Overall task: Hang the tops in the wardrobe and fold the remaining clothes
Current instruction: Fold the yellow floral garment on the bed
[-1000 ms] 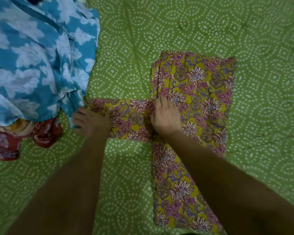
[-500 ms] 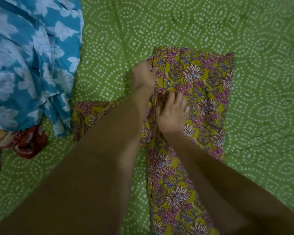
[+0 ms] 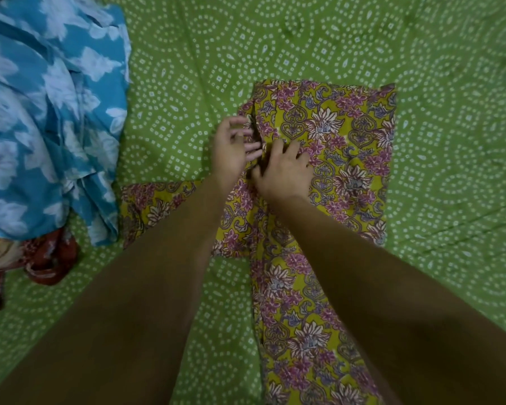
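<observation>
Floral garment point(image 3: 327, 147) lay partly folded on the green bedsheet point(image 3: 450, 83). Right hand point(image 3: 285, 171) pressed flat on its left fold; left hand point(image 3: 234, 147) hovered beside, fingers loose, holding nothing. Thin, floppy cotton, probably; best pinched at the edges.

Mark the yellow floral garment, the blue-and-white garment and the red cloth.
yellow floral garment point(image 3: 342, 135): head view, on the folded upper panel right of the hands.
blue-and-white garment point(image 3: 41, 112): head view, middle of the crumpled heap at left.
red cloth point(image 3: 50, 258): head view, on the bunched part below the blue heap.
</observation>
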`<state>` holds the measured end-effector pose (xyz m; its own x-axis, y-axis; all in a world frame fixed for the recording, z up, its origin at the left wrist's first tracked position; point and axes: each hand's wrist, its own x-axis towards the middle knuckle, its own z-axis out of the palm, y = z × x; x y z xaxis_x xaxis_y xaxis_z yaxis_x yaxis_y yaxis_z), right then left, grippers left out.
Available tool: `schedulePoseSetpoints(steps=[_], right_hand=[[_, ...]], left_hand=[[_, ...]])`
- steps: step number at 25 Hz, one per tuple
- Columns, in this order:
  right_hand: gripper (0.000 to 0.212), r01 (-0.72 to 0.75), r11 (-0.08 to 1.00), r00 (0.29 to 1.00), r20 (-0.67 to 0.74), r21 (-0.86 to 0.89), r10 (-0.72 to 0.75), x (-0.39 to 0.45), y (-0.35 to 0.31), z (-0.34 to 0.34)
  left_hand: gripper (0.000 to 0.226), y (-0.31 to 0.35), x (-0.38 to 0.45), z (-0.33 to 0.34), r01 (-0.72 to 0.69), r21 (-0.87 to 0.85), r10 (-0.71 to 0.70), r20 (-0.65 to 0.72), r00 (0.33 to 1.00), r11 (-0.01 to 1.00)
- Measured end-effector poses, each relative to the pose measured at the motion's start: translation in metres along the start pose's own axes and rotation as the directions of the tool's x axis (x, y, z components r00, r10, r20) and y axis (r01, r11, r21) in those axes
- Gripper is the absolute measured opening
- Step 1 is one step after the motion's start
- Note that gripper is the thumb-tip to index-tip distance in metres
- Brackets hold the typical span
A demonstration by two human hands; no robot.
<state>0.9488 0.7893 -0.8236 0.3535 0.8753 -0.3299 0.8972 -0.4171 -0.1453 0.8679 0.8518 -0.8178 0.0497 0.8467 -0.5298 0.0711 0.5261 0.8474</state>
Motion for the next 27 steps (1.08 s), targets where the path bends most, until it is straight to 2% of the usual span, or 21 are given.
schedulePoseSetpoints(steps=[2, 6, 7, 9, 12, 15, 17, 19, 21, 24, 27], right_hand=[[0.048, -0.049, 0.996, 0.999, -0.008, 0.077, 0.050, 0.008, 0.000, -0.002], [0.034, -0.175, 0.901, 0.982, 0.002, 0.396, 0.190, 0.016, 0.014, -0.004], [0.033, -0.193, 0.871, 0.978, 0.020, 0.452, 0.206, 0.017, 0.018, -0.006], [0.032, -0.195, 0.850, 0.978, 0.035, 0.488, 0.205, 0.017, 0.021, -0.009], [0.034, -0.188, 0.847, 0.980, 0.034, 0.497, 0.197, 0.016, 0.022, -0.012], [0.034, -0.186, 0.833, 0.981, 0.044, 0.520, 0.191, 0.016, 0.023, -0.009], [0.033, -0.181, 0.813, 0.982, 0.048, 0.554, 0.185, 0.016, 0.025, -0.005], [0.032, -0.175, 0.799, 0.982, 0.046, 0.575, 0.181, 0.016, 0.026, -0.004], [0.033, -0.163, 0.804, 0.984, 0.038, 0.572, 0.173, 0.016, 0.027, -0.003], [0.034, -0.149, 0.812, 0.986, 0.019, 0.564, 0.168, 0.016, 0.026, -0.004], [0.034, -0.148, 0.801, 0.985, 0.017, 0.580, 0.170, 0.016, 0.026, -0.003]], left_hand=[[0.021, 0.006, -0.002, 0.004, 0.013, -0.013, -0.013, 0.055, 0.998, 1.000], [0.021, 0.004, 0.006, 0.001, 0.030, 0.169, 0.000, -0.176, 0.984, 0.985], [0.018, 0.001, 0.007, 0.001, 0.043, 0.203, -0.004, -0.192, 0.981, 0.978], [0.016, -0.001, 0.007, 0.005, 0.035, 0.281, 0.006, -0.142, 0.990, 0.959], [0.029, -0.002, 0.010, 0.021, 0.036, 0.300, -0.019, -0.059, 0.998, 0.953], [0.048, -0.001, 0.018, 0.033, 0.027, 0.455, 0.031, -0.120, 0.992, 0.890], [0.053, 0.002, 0.021, 0.037, 0.067, 0.534, 0.035, -0.179, 0.983, 0.843], [0.049, 0.009, 0.023, 0.041, 0.113, 0.436, -0.022, -0.208, 0.978, 0.893], [0.043, 0.013, 0.025, 0.040, -0.009, 0.420, 0.093, -0.180, 0.979, 0.908], [0.023, 0.015, 0.021, 0.035, -0.240, 0.614, 0.333, -0.041, 0.942, 0.752], [0.028, 0.008, 0.024, 0.033, -0.260, 0.676, 0.314, 0.045, 0.948, 0.690]])
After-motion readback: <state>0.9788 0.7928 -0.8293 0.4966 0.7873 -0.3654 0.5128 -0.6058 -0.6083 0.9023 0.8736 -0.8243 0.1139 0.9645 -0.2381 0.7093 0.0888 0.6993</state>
